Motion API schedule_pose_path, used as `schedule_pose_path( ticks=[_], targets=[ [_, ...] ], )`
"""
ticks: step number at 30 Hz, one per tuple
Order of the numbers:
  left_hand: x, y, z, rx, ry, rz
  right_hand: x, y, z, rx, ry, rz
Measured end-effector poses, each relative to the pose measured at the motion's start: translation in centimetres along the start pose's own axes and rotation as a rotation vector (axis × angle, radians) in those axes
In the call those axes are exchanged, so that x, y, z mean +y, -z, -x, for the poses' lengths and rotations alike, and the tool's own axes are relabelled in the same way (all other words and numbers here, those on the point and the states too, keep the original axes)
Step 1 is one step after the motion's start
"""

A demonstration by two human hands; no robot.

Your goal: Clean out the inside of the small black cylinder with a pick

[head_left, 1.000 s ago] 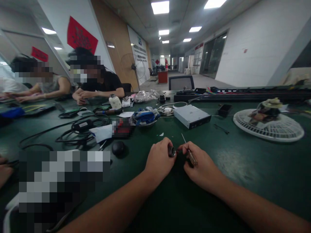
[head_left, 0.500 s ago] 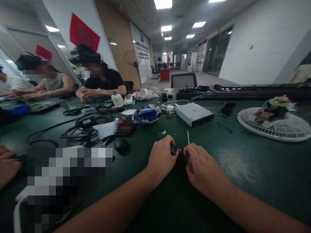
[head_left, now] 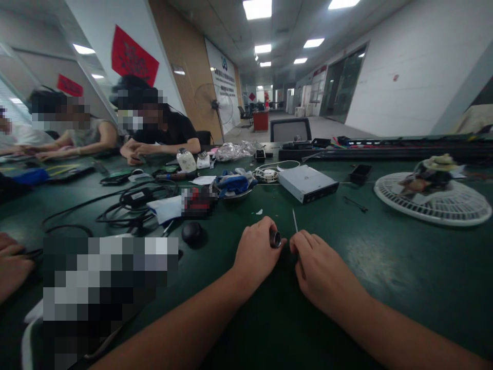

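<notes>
My left hand (head_left: 257, 252) is closed around a small dark cylinder (head_left: 275, 238) whose round, hollow-looking end faces me. Just to its right, my right hand (head_left: 318, 262) grips a screwdriver; the thin metal shaft (head_left: 295, 221) points up and away, while the handle is hidden in the fingers. The two hands are close together over the dark green table (head_left: 385, 308), with a narrow gap between them. Small white scraps (head_left: 259, 211) lie on the table beyond my left hand.
A silver disc drive (head_left: 306, 182) lies ahead, beside a bowl with blue cloth (head_left: 235, 184). A white fan grille (head_left: 431, 200) is at right. A black mouse (head_left: 191, 233) and cables (head_left: 134, 200) are at left. Several people sit on the left side.
The screwdriver has turned in my right hand, its tip swinging left and its handle now out of sight. My left hand has barely moved and keeps the dark cylinder.
</notes>
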State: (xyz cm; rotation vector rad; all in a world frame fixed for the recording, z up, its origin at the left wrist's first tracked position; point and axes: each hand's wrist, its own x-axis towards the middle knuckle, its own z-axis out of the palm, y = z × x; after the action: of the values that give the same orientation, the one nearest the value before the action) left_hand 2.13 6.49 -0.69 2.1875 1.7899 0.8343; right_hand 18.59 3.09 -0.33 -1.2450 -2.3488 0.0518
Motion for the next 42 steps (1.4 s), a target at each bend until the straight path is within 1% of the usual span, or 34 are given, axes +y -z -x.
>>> schedule_pose_path(
  ticks=[3, 5, 8, 10, 12, 15, 18, 20, 24, 28, 32, 36, 40, 42],
  targets=[
    [0.0, 0.1, 0.0, -0.006, -0.006, 0.004, 0.7, -0.4, -0.3, 0.045, -0.029, -0.175],
    [0.0, 0.1, 0.0, -0.012, 0.003, 0.003, 1.0, -0.3, -0.4, 0.093, -0.060, -0.193],
    [0.0, 0.1, 0.0, -0.020, 0.017, -0.001, 0.7, 0.2, -0.3, 0.112, -0.079, -0.020],
    [0.0, 0.1, 0.0, -0.014, 0.019, -0.004, 0.3, 0.4, -0.1, 0.057, -0.075, 0.106],
    [0.0, 0.0, 0.0, -0.004, 0.019, -0.005, 0.0, 0.4, 0.2, 0.013, -0.036, 0.130],
    [0.1, 0.0, -0.1, -0.012, 0.026, 0.001, 0.1, 0.0, 0.2, 0.013, 0.020, 0.017],
    [0.1, 0.0, -0.1, -0.021, 0.023, 0.011, 0.7, -0.3, -0.2, 0.056, -0.004, -0.164],
    [0.1, 0.0, -0.1, -0.024, 0.021, 0.017, 1.1, -0.3, -0.4, 0.070, -0.059, -0.265],
    [0.1, 0.1, -0.1, -0.037, 0.017, 0.027, 1.5, -0.3, -0.7, 0.079, -0.231, -0.450],
    [0.3, 0.3, -0.2, -0.054, 0.005, 0.039, 1.9, -0.4, -0.8, 0.152, -0.331, -0.652],
    [0.5, 0.4, -0.1, -0.071, -0.027, 0.026, 2.1, -0.5, -0.8, 0.199, -0.352, -0.688],
    [0.4, 0.4, 0.0, -0.064, -0.063, 0.050, 2.2, -0.6, -0.9, 0.212, -0.340, -0.731],
    [0.4, 0.3, 0.0, -0.066, -0.095, 0.080, 2.5, -1.0, -1.0, 0.230, -0.377, -0.839],
    [0.3, 0.3, 0.0, -0.074, -0.103, 0.084, 2.6, -1.0, -1.0, 0.222, -0.384, -0.841]
  ],
)
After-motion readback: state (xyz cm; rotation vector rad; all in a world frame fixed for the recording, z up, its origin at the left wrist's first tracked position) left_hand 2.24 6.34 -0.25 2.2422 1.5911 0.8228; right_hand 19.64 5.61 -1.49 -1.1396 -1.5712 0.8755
